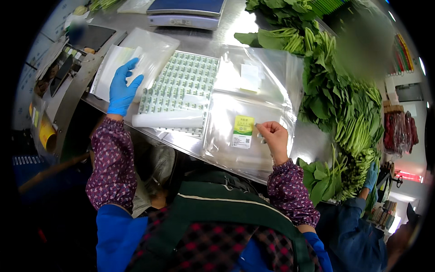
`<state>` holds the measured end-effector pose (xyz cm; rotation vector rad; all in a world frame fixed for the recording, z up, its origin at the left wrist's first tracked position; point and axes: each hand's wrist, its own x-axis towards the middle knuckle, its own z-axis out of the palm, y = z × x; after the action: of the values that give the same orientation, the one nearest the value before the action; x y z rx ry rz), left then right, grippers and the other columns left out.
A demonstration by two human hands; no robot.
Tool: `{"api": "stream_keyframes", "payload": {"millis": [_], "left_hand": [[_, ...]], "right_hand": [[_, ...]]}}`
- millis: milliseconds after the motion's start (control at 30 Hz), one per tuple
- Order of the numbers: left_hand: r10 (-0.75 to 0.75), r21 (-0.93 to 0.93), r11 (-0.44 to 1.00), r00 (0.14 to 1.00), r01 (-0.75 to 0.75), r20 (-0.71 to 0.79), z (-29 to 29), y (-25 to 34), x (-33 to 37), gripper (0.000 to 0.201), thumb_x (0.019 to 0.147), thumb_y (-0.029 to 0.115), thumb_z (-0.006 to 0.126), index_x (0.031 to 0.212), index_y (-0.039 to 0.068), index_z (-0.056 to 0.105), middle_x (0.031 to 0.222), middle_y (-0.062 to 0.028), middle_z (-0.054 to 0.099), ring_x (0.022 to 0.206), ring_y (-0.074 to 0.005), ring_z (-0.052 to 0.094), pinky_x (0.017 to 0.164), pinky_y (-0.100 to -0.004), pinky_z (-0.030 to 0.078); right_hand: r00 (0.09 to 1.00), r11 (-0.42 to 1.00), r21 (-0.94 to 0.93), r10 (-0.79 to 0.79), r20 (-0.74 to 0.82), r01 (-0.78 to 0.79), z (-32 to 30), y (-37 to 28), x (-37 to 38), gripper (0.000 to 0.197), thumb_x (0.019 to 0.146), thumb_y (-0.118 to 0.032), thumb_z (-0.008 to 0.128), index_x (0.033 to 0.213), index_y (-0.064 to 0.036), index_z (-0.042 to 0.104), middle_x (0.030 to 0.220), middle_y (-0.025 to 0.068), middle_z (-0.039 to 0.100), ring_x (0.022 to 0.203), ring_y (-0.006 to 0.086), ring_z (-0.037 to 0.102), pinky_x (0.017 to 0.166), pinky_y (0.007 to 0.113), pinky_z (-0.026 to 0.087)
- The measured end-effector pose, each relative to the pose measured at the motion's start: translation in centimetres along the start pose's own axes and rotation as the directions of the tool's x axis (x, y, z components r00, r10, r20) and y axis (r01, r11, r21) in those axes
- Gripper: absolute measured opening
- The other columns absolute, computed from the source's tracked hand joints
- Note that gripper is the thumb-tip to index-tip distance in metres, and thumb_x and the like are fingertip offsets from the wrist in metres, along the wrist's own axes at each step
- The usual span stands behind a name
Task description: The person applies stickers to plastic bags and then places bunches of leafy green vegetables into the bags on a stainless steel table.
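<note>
My left hand (pixel 122 90), in a blue glove, hovers over a stack of clear plastic bags with white paper (pixel 108 75). Its fingers are apart and hold nothing. My bare right hand (pixel 275 138) is closed in a pinch beside a green, yellow and white label (pixel 243 131). Whatever may lie between its fingertips is too small to make out. This label lies on a clear plastic bag (pixel 222 145) at the table's near edge. Farther back, another clear bag (pixel 281 68) bears a pale label (pixel 249 78). Between my hands lies a sheet of small green-and-white stickers (pixel 186 81).
A flat scale (pixel 186 14) stands at the back of the metal table. Bundled leafy greens (pixel 335 95) line the right side. At lower right, a co-worker in dark blue (pixel 351 233) reaches a gloved hand (pixel 370 177) to the greens. A yellow roll (pixel 47 132) is at far left.
</note>
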<state>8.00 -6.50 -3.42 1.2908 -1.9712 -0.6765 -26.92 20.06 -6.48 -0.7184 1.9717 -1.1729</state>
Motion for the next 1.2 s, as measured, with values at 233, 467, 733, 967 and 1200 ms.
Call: {"api": "stream_keyframes", "payload": {"millis": [233, 467, 733, 967, 1200], "left_hand": [[0.428, -0.368, 0.9, 0.643, -0.235, 0.635, 9.9, 10.0, -5.7, 0.017, 0.074, 0.016, 0.071, 0.087, 0.006, 0.066, 0.084, -0.0062, 0.062, 0.079, -0.0218, 0.059, 0.071, -0.0316, 0.047], [0.436, -0.238, 0.89, 0.57, -0.389, 0.696, 16.5, 6.8, -7.7, 0.016, 0.068, 0.02, 0.074, 0.082, 0.016, 0.066, 0.083, -0.0022, 0.056, 0.079, -0.0224, 0.056, 0.07, -0.0353, 0.046], [0.109, -0.318, 0.936, 0.737, 0.15, 0.667, 16.5, 7.2, -5.7, 0.012, 0.085, 0.019, 0.059, 0.085, 0.009, 0.066, 0.084, -0.0029, 0.061, 0.07, -0.015, 0.057, 0.061, -0.0289, 0.046], [-0.096, -0.735, 0.672, 0.995, 0.088, 0.031, 14.0, 9.0, -6.1, 0.018, 0.09, 0.01, 0.055, 0.106, 0.004, 0.056, 0.085, -0.0051, 0.059, 0.071, -0.007, 0.052, 0.062, -0.0222, 0.045], [0.517, -0.288, 0.851, 0.602, -0.44, 0.609, 14.3, 7.5, -9.0, 0.016, 0.071, 0.019, 0.072, 0.082, 0.011, 0.063, 0.079, -0.0046, 0.057, 0.078, -0.0234, 0.056, 0.07, -0.0346, 0.046]], "right_hand": [[0.999, 0.971, -0.236, -0.03, 0.016, 0.033, 0.8, 2.1, -0.4, 0.021, 0.074, -0.019, 0.072, 0.076, 0.0015, 0.066, 0.059, 0.0052, 0.061, 0.05, 0.0103, 0.055, 0.049, 0.025, 0.044], [0.993, 0.779, -0.621, -0.115, -0.003, 0.088, 0.0, 1.3, 0.2, 0.028, 0.073, -0.026, 0.074, 0.072, -0.001, 0.063, 0.059, 0.0088, 0.06, 0.053, 0.018, 0.056, 0.052, 0.03, 0.044], [0.916, 0.994, -0.083, -0.097, -0.39, 0.07, -7.4, 5.5, 1.5, 0.019, 0.077, -0.018, 0.073, 0.079, -0.0017, 0.061, 0.063, -0.0022, 0.057, 0.054, 0.0043, 0.046, 0.05, 0.02, 0.038], [0.983, 0.989, -0.029, -0.147, -0.113, 0.145, -0.9, 3.2, -0.4, 0.017, 0.074, -0.007, 0.073, 0.083, -0.0035, 0.06, 0.069, -0.0027, 0.058, 0.059, 0.0038, 0.049, 0.053, 0.018, 0.039], [0.969, 0.842, -0.493, -0.249, 0.004, 0.218, 1.6, 2.0, -0.6, 0.016, 0.071, -0.013, 0.072, 0.079, -0.0049, 0.06, 0.071, 0.0102, 0.062, 0.062, 0.0247, 0.059, 0.058, 0.033, 0.046]]}}
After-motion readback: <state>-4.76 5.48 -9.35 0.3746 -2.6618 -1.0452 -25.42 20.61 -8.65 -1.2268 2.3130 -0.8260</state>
